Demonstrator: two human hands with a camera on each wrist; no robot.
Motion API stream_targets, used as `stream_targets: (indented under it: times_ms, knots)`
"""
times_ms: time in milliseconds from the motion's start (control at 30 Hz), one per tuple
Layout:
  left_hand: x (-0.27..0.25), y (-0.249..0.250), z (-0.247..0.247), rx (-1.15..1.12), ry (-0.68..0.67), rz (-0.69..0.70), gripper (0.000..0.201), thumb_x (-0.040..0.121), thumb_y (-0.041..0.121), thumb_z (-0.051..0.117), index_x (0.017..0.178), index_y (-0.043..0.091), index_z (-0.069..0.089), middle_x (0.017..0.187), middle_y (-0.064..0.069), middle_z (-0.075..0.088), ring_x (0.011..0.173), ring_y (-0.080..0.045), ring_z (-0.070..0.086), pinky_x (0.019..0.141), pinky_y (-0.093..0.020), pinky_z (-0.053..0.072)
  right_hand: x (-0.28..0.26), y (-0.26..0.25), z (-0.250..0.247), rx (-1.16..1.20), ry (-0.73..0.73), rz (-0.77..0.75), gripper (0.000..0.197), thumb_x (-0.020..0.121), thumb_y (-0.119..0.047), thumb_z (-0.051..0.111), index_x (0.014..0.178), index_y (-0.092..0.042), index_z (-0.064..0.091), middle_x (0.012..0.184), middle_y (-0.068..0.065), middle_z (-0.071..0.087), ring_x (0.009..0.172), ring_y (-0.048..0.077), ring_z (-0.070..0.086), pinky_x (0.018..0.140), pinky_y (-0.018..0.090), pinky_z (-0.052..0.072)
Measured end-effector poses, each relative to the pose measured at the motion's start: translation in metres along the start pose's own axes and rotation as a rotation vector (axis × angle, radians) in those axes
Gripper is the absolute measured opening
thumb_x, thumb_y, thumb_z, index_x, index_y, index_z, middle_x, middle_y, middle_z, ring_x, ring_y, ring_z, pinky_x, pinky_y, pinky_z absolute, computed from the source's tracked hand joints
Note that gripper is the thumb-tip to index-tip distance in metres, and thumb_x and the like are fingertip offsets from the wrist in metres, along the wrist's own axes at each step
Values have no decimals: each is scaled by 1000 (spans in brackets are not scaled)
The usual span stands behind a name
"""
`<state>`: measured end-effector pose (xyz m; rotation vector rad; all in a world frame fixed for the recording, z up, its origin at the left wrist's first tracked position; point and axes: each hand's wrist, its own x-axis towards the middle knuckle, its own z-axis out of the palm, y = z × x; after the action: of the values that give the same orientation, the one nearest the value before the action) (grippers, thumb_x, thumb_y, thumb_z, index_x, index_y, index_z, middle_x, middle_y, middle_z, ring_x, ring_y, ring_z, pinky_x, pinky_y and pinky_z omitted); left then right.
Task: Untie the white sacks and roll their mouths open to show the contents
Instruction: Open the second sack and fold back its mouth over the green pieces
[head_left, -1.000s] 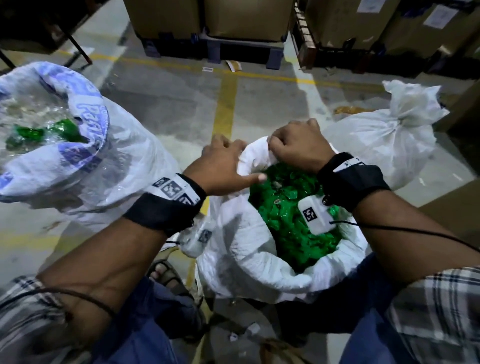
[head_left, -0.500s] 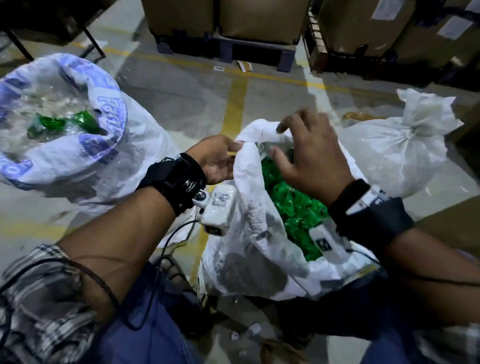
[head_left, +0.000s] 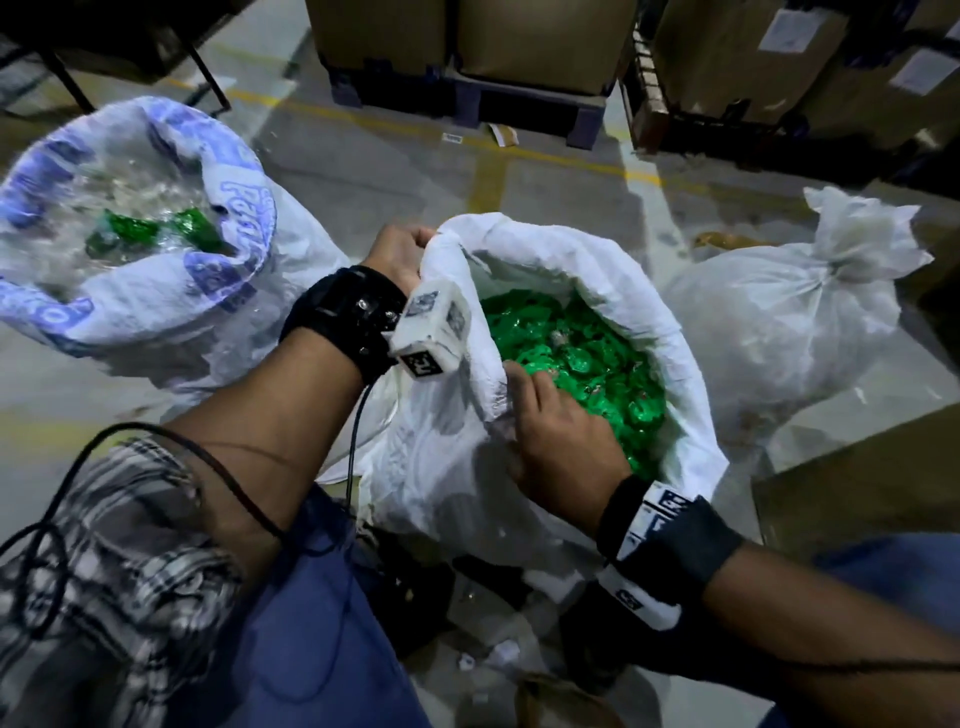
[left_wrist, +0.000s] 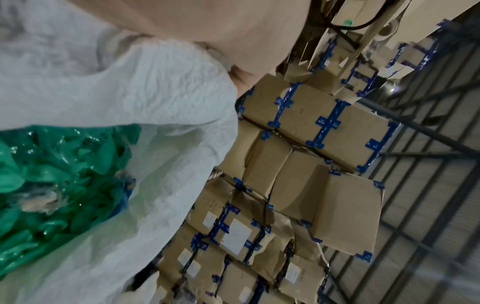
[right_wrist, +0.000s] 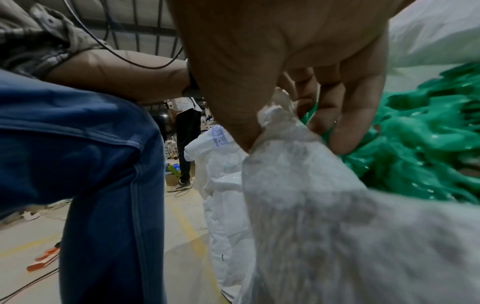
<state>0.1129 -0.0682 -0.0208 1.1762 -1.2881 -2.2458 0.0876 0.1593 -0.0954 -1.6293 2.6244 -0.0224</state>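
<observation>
A white sack (head_left: 670, 332) stands open in front of me, full of green plastic scraps (head_left: 576, 348). My left hand (head_left: 402, 252) grips the far left part of its rim, the cloth bunched in the curled fingers. My right hand (head_left: 550, 415) pinches the near rim, thumb outside and fingers inside against the green scraps (right_wrist: 420, 131). The right wrist view shows that rim (right_wrist: 275, 119) held between thumb and fingers. In the left wrist view the sack cloth (left_wrist: 155, 86) runs under my palm. To the left stands a sack with blue print (head_left: 228, 260), its mouth rolled open. A tied white sack (head_left: 789, 312) sits on the right.
Stacked cardboard boxes on pallets (head_left: 467, 41) line the far side beyond yellow floor lines (head_left: 488, 176). A cardboard box (head_left: 857, 483) stands at the right. My blue-trousered knees (head_left: 311, 623) are close to the sack. Another person (right_wrist: 185, 131) stands far off.
My right hand has come from the far rim down to the near rim and taken hold of it. The sack mouth has spread wider, and the left hand keeps hold of its left edge.
</observation>
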Motion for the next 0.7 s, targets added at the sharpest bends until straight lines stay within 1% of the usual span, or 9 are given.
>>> stream_targets:
  times_ms: [100, 167, 200, 267, 333, 367, 467, 567, 700]
  knots:
    - [6, -1, -8, -145, -15, -105, 28, 100, 16, 40, 83, 6, 60, 81, -8, 57, 71, -22, 60, 64, -15, 49, 7, 4, 0, -12, 34, -8, 70, 87, -26, 51, 152, -12, 28, 124, 13, 50, 92, 38, 61, 60, 45, 52]
    - [7, -3, -9, -54, 2, -102, 34, 98, 28, 47, 82, 7, 69, 72, -6, 68, 69, -23, 65, 62, -19, 53, 12, 8, 0, -15, 19, 4, 72, 87, -23, 50, 153, -12, 25, 126, 15, 47, 96, 40, 58, 69, 48, 54]
    - [7, -4, -8, 114, 83, -27, 30, 96, 33, 54, 97, 8, 69, 80, -8, 72, 75, -23, 68, 61, -21, 54, 14, 9, 0, -4, 17, 14, 73, 87, -22, 51, 154, -12, 23, 127, 16, 46, 99, 40, 56, 75, 49, 54]
    - [10, -12, -10, 666, 217, 145, 61, 88, 44, 65, 135, 11, 45, 116, -14, 69, 99, -28, 67, 79, -34, 57, 22, 10, 0, 40, 17, 34, 72, 89, -19, 50, 155, -14, 20, 132, 17, 41, 100, 41, 56, 78, 50, 54]
    - [8, -21, -8, 1160, 260, 271, 78, 84, 48, 66, 146, 16, 32, 130, -18, 62, 114, -36, 64, 96, -40, 53, 30, 12, -1, 61, 20, 60, 71, 91, -16, 50, 155, -16, 19, 136, 19, 36, 96, 41, 59, 75, 48, 52]
    - [8, -26, -6, 1237, 252, 283, 76, 84, 47, 66, 146, 19, 32, 128, -19, 63, 113, -37, 65, 97, -40, 53, 34, 13, -1, 58, 22, 67, 70, 92, -16, 49, 154, -17, 19, 138, 19, 35, 94, 41, 60, 73, 48, 50]
    - [10, -34, 3, 1067, 189, 225, 65, 86, 30, 62, 144, 16, 34, 116, -21, 65, 95, -39, 71, 82, -47, 62, 36, 9, -3, 74, 32, -8, 60, 93, -13, 49, 150, -15, 28, 130, 19, 37, 85, 40, 59, 61, 44, 45]
    - [18, -34, 8, 896, 121, 186, 45, 89, 8, 50, 133, -2, 48, 120, -28, 62, 104, -40, 68, 82, -51, 61, 32, 1, -1, 54, 31, -175, 65, 84, -8, 59, 146, -5, 38, 124, 20, 45, 80, 38, 57, 52, 36, 33]
    - [17, -30, 5, 239, 50, 30, 31, 92, -4, 43, 121, -2, 56, 85, -15, 55, 64, -26, 59, 63, -29, 53, 32, 4, 2, 157, 51, -175, 76, 85, -15, 62, 153, -12, 29, 131, 14, 41, 91, 38, 57, 58, 38, 43]
